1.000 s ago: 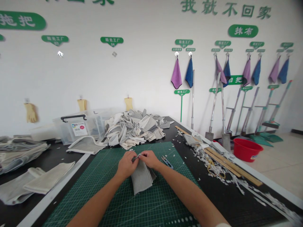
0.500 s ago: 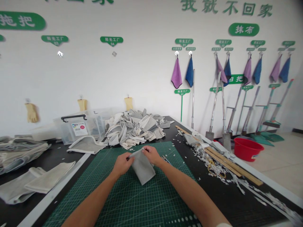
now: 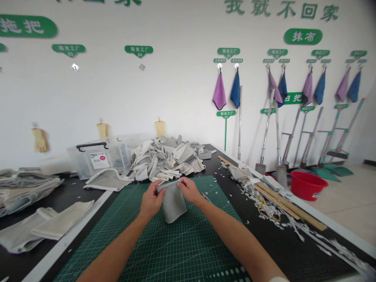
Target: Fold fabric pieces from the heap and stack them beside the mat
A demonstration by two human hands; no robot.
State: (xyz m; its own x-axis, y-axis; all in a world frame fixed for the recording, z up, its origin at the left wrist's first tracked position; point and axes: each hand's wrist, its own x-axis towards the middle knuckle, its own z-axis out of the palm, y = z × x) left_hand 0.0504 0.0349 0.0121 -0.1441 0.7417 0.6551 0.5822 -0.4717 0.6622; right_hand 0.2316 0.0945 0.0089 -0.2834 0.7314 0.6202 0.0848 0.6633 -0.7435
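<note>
A grey piece of cloth (image 3: 174, 203) hangs from both my hands over the green cutting mat (image 3: 188, 246). My left hand (image 3: 152, 199) pinches its upper left corner, and my right hand (image 3: 188, 190) grips the upper right corner. The top edge is stretched between them, while the lower part hangs loose. Just beyond my hands rises a big heap of grey and off-white cloth pieces (image 3: 167, 158). Right of my right hand, a small blue-handled tool (image 3: 206, 197), perhaps scissors, lies on the mat, partly hidden by my wrist.
To the left are flat cloth pieces (image 3: 63, 221), a stack of folded cloth (image 3: 26, 188) and a clear plastic box (image 3: 85, 160). Wooden strips (image 3: 290, 205) and white scraps (image 3: 249, 192) line the table's right side. A red basin (image 3: 308, 186) stands on the floor beyond.
The cloth has turned and swung slightly left, now hanging straighter with its top edge more level. My left hand has shifted its hold and raised its fingers; my right hand stays nearly in place.
</note>
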